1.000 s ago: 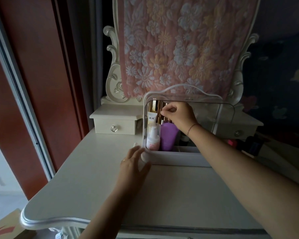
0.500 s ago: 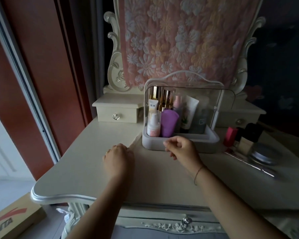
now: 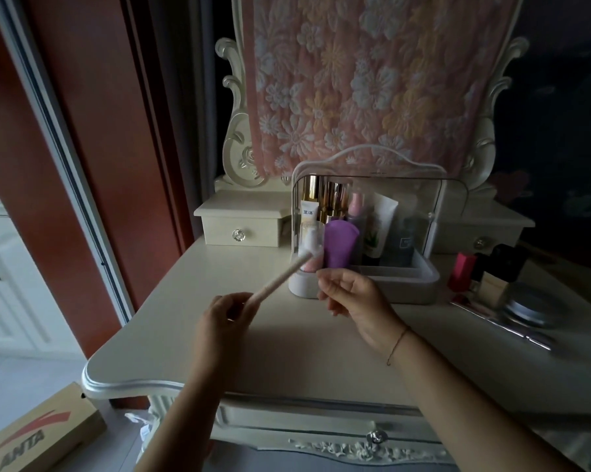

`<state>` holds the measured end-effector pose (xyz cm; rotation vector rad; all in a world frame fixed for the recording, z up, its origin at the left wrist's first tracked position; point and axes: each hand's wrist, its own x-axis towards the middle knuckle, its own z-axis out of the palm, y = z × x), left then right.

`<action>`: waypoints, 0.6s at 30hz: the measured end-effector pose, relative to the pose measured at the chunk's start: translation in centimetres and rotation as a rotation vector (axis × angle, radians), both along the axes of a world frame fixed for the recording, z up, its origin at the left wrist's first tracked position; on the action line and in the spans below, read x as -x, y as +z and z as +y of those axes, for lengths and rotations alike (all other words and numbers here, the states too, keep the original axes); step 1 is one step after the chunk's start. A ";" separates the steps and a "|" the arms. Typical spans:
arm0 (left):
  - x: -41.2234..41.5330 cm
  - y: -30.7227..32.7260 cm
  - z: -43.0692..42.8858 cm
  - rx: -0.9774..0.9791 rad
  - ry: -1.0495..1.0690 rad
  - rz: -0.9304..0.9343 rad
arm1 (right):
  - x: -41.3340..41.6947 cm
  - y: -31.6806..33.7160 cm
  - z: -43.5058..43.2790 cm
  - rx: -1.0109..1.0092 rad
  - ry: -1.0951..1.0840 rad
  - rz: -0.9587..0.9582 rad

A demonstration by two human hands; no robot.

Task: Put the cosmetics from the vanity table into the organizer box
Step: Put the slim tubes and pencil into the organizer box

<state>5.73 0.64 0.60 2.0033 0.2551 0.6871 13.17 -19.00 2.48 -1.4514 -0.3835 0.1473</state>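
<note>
The white organizer box (image 3: 420, 284) with a clear raised lid stands on the cream vanity table (image 3: 171, 321). Inside it are gold tubes, a purple tube (image 3: 340, 245), a small pink pump bottle and other tubes. My left hand (image 3: 224, 318) grips the lower end of a slim pale stick-like cosmetic (image 3: 280, 279), which slants up toward the box's front left corner. My right hand (image 3: 353, 296) hovers just in front of the box, fingers loosely curled with nothing in them.
To the right of the box lie a red lipstick (image 3: 461, 270), dark containers (image 3: 507, 265), a round silver tin (image 3: 529, 306) and a thin metal tool (image 3: 512, 330). Small drawers (image 3: 241, 229) flank the cloth-covered mirror. A cardboard box (image 3: 39, 434) sits on the floor at the left.
My right hand left the inside of the box and drew back in front of it. My left hand closed on the slim stick and lifted it off the table.
</note>
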 end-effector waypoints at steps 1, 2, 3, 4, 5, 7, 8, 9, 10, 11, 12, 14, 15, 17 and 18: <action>0.0 0.1 -0.1 -0.033 -0.046 0.006 | 0.0 0.1 0.1 -0.026 0.009 0.002; 0.0 0.2 -0.2 -0.068 -0.077 0.014 | 0.0 0.2 0.3 -0.041 0.013 0.004; 0.0 0.3 -0.2 -0.099 -0.100 0.021 | 0.0 0.2 0.6 -0.057 0.009 0.011; 0.0 0.3 -0.2 -0.121 -0.120 0.029 | 0.0 0.2 0.8 -0.075 -0.002 0.023; 0.0 0.3 0.0 -0.133 -0.141 0.038 | 0.0 0.1 1.1 -0.093 -0.018 0.037; 0.0 0.1 0.7 -0.139 -0.175 0.055 | 0.1 -0.1 1.2 -0.076 -0.049 0.049; 0.1 0.0 1.0 -0.151 -0.187 0.055 | 0.2 -0.3 1.2 -0.034 -0.058 0.052; 0.2 -0.2 1.4 -0.170 -0.197 0.051 | 0.4 -0.5 1.0 0.018 -0.060 0.058; 0.2 -0.2 1.7 -0.188 -0.204 0.050 | 0.6 -0.8 0.6 0.067 -0.053 0.065; 0.1 -0.1 1.8 -0.199 -0.209 0.052 | 0.7 -0.9 0.2 0.110 -0.038 0.066; -0.1 0.0 1.8 -0.204 -0.215 0.055 | 0.8 -0.9 -0.3 0.156 -0.021 0.053; -1.0 0.2 1.3 -0.218 -0.231 0.061 | 0.8 -0.5 -1.7 0.263 -0.009 -0.001; -1.6 0.3 0.8 -0.233 -0.240 0.064 | 0.9 -0.3 -2.5 0.296 -0.017 -0.027; -2.6 0.3 -0.4 -0.257 -0.262 0.049 | 0.9 0.0 -4.0 0.259 -0.055 -0.047; -3.0 0.2 -1.1 -0.266 -0.276 0.033 | 1.0 0.2 -4.7 0.193 -0.083 -0.049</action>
